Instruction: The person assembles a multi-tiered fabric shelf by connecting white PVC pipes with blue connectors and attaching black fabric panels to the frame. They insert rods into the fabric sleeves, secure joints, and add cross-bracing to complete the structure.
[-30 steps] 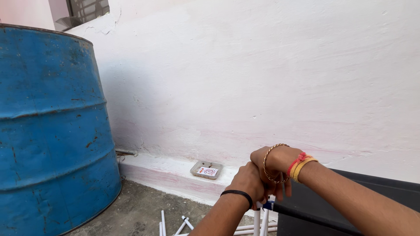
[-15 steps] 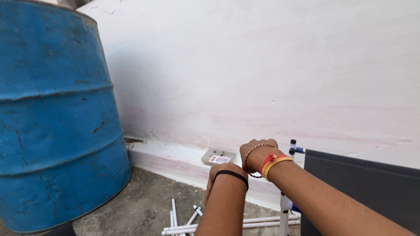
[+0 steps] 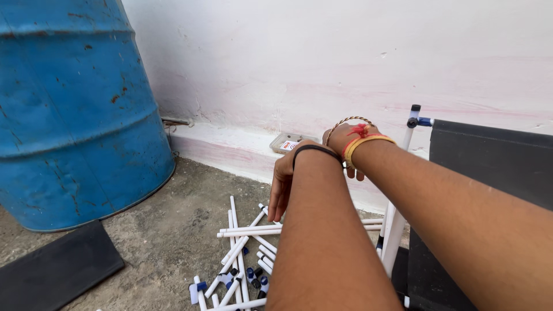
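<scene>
My left hand [image 3: 280, 185], with a black band at the wrist, hangs limp with fingers pointing down and nothing in it. It is above a loose pile of white pipes [image 3: 241, 249] with blue and black connectors on the concrete floor. My right hand [image 3: 347, 142], wearing red, yellow and beaded bangles, sits just behind the left wrist. Its fingers are mostly hidden by my left forearm, so its grip is unclear. Right beside it an upright white pipe [image 3: 396, 226] carries a black fabric panel [image 3: 489, 167].
A big blue metal drum [image 3: 69, 115] stands at the left against the white wall. A flat black panel [image 3: 52, 270] lies on the floor in front of it. A small flat box [image 3: 291, 144] rests on the low ledge along the wall.
The view has dipped down and moved closer, bringing the pipe pile into sight. My left hand has dropped from beside the right hand to hang downward.
</scene>
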